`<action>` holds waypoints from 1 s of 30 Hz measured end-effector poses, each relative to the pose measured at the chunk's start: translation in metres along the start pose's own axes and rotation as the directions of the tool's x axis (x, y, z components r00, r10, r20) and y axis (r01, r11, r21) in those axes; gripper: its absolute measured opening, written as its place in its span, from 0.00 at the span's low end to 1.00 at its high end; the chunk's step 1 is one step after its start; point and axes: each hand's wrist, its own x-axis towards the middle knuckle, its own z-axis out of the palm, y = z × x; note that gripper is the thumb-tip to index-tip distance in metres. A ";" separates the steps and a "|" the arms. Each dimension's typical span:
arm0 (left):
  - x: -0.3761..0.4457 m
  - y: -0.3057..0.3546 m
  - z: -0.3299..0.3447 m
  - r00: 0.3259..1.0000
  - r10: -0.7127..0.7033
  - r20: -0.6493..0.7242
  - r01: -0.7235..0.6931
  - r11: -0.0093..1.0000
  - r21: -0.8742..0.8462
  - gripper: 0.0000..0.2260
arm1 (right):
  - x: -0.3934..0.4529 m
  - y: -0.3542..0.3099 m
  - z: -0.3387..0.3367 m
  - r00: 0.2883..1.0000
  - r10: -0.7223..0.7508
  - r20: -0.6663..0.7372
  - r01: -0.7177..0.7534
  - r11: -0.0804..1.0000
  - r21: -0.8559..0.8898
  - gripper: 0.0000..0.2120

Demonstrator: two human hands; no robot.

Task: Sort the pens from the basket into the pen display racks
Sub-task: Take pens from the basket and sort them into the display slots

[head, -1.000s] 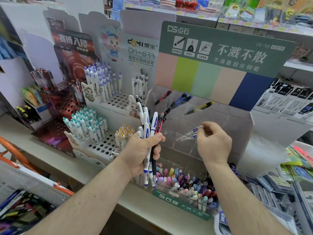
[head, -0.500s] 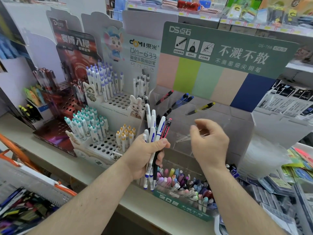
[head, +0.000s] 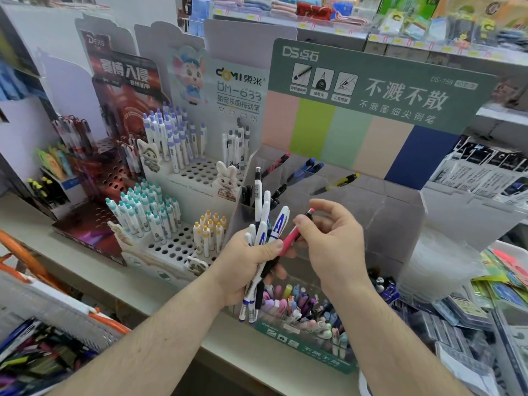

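Pale shop counter [head: 85,270] below stocked shelves [head: 314,21], bright even indoor light.

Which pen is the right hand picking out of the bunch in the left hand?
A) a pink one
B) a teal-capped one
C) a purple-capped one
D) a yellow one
A: the right hand pinches the pink pen, which sticks out of the bunch gripped by the left hand.

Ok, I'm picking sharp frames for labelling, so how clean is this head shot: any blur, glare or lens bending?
Head view: centre is sharp, the left hand gripping the pen bundle and the right hand pinching the red pen read clearly; the basket at lower left and the top shelf goods are smeared; wide-angle bending curves the counter edge; lighting even, no strong glare.
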 end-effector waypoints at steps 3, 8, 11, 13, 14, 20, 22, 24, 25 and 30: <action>0.000 0.001 -0.004 0.999 -0.019 -0.050 0.017 1.000 -0.020 0.08 | 0.006 -0.004 -0.007 0.985 -0.032 -0.168 0.046 0.996 0.081 0.09; 0.000 0.002 -0.009 0.998 -0.015 -0.063 0.007 0.993 -0.115 0.03 | 0.016 -0.006 -0.018 0.958 0.060 -0.280 0.016 0.965 0.260 0.07; 0.000 0.005 -0.008 1.000 0.008 -0.018 -0.012 0.979 -0.202 0.06 | 0.013 -0.004 -0.016 0.964 0.094 -0.247 -0.027 0.964 0.263 0.07; 0.000 0.006 -0.010 1.000 0.021 0.004 -0.019 0.954 -0.300 0.06 | 0.013 -0.003 -0.014 0.967 0.145 -0.212 -0.076 0.950 0.302 0.07; 0.001 0.006 -0.011 0.999 0.027 0.022 -0.017 0.935 -0.355 0.08 | 0.013 -0.003 -0.013 0.967 0.176 -0.183 -0.109 0.938 0.328 0.07; 0.003 0.008 -0.024 0.965 0.117 0.237 0.058 0.782 -0.620 0.16 | 0.014 0.001 -0.001 0.938 0.345 0.007 -0.318 0.856 0.407 0.04; 0.005 0.007 -0.028 0.921 0.168 0.352 0.128 0.721 -0.681 0.09 | 0.014 0.003 0.004 0.925 0.379 0.035 -0.355 0.828 0.434 0.03; 0.007 0.008 -0.032 0.887 0.201 0.415 0.174 0.687 -0.705 0.07 | 0.014 0.004 0.010 0.915 0.402 0.046 -0.378 0.808 0.452 0.04; 0.008 0.009 -0.033 0.879 0.203 0.431 0.190 0.681 -0.708 0.07 | 0.014 0.005 0.012 0.911 0.410 0.049 -0.384 0.798 0.464 0.05; 0.008 0.016 -0.039 0.925 0.175 0.336 0.115 0.716 -0.689 0.10 | 0.025 -0.011 0.016 0.943 0.311 -0.116 -0.198 0.808 0.555 0.05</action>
